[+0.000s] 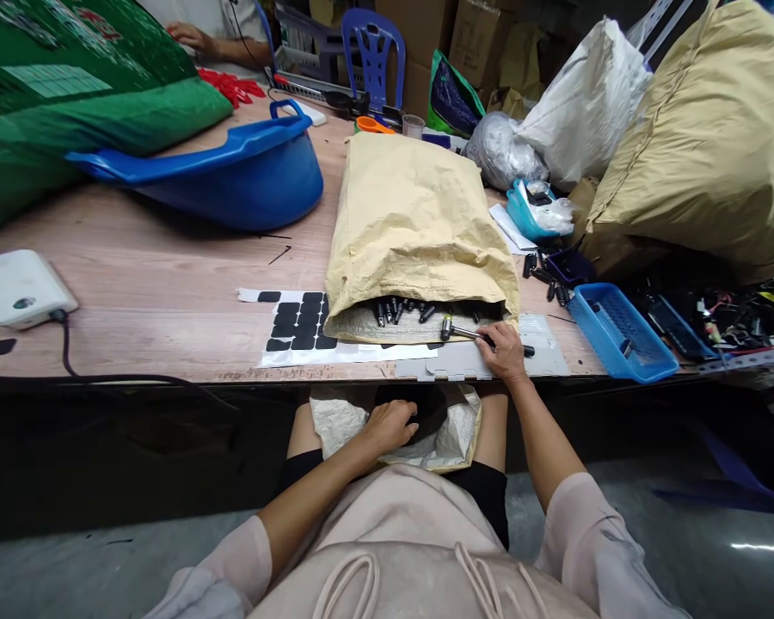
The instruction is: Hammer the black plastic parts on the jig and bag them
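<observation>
My right hand (504, 351) is at the front table edge, its fingers closed around the dark handle of a small hammer (448, 328). The hammer's head points left, in front of the mouth of a yellow woven sack (419, 206) lying on the table. Several black-and-metal cylindrical parts (390, 311) show inside that mouth. Below the table edge, my left hand (392, 425) rests over a second sack (461, 430), which lies open on my lap with a dark inside. Its fingers are slightly apart, and I see nothing in them.
Left of the yellow sack are a sheet of black stickers (297, 322), a blue basin (245, 176) and a white device (22, 288) with a cable. At right stand a blue basket (623, 331) and large full sacks (709, 137). Another person's hand (193, 39) shows at the back left.
</observation>
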Tool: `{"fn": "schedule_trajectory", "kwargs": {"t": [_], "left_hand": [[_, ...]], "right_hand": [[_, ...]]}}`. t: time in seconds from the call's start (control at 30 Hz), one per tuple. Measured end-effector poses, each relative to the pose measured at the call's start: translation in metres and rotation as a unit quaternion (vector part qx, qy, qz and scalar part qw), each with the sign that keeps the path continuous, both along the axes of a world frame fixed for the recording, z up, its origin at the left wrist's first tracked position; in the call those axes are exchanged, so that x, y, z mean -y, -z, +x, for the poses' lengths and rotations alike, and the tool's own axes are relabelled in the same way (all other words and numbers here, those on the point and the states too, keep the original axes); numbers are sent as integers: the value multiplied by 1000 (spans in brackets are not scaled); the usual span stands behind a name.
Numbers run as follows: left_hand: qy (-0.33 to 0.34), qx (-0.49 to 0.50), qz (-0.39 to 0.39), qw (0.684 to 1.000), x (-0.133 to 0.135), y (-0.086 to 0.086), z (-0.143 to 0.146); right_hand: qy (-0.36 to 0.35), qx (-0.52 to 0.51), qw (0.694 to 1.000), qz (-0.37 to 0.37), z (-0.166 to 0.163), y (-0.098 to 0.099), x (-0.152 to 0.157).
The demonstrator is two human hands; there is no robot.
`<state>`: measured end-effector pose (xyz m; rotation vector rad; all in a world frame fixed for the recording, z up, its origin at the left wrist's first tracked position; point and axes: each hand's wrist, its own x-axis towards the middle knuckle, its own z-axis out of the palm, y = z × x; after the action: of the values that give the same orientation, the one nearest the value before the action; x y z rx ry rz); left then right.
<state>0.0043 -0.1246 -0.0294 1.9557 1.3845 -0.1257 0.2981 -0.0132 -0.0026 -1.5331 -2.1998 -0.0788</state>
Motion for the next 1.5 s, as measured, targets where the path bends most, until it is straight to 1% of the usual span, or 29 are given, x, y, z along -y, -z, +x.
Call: {"fn": "schedule_trajectory", "kwargs": {"t": [0.1,0.17,0.2,0.27,0.33,0.37,0.43,0.5,0.57,0.67,0.87,0.97,1.07,1.13,1.2,1.27,1.4,1.5], "left_hand": [[1,87,45,995,-22,-36,4],[-26,124,98,987,-45,-58,7],[-51,130,130,982,-57,-67,9],[-99,125,200,967,-83,-78,13],[-129,114,264,949,-107,-82,18],[-134,107,286,943,-117,-83,20],[-127,84,301,941,-134,-82,26],[-109,49,286,951,-143,-80,32],[-99,19,268,958,-146,-78,35],[-107,0,259,960,-138,-79,37],[-151,-24,210,966,-106,-85,33],[-157,-21,190,969,-99,-83,29],[-138,25,195,971,-102,-78,20],[-104,57,205,972,-108,-75,12],[-70,72,220,970,-113,-72,5],[-50,74,248,965,-116,-69,-1],[-46,68,310,947,-119,-64,-6],[-55,86,312,945,-120,-58,-6]], "right_hand": [[2,-1,1000,-2,0,0,0],[3,-2,1000,-1,-1,0,1],[3,-3,1000,0,-1,0,1],[2,-8,1000,0,-2,-1,1],[0,-14,1000,-1,-2,-2,1],[-1,-17,1000,-2,-2,-2,1],[-1,-22,1000,-3,-2,-3,1],[1,-27,1000,-2,-3,-3,2],[2,-30,1000,-1,-3,-3,1],[-2,-36,999,4,-3,-2,1],[3,-34,999,2,-3,-1,1],[4,-30,1000,2,-2,0,1],[1,-29,1000,-1,-1,0,0],[2,-28,1000,-2,-1,0,0],[1,-28,1000,-2,-1,0,0],[1,-30,1000,-2,-1,0,0],[1,-35,999,1,-2,-2,0],[1,-34,999,2,-2,-1,0]]}}
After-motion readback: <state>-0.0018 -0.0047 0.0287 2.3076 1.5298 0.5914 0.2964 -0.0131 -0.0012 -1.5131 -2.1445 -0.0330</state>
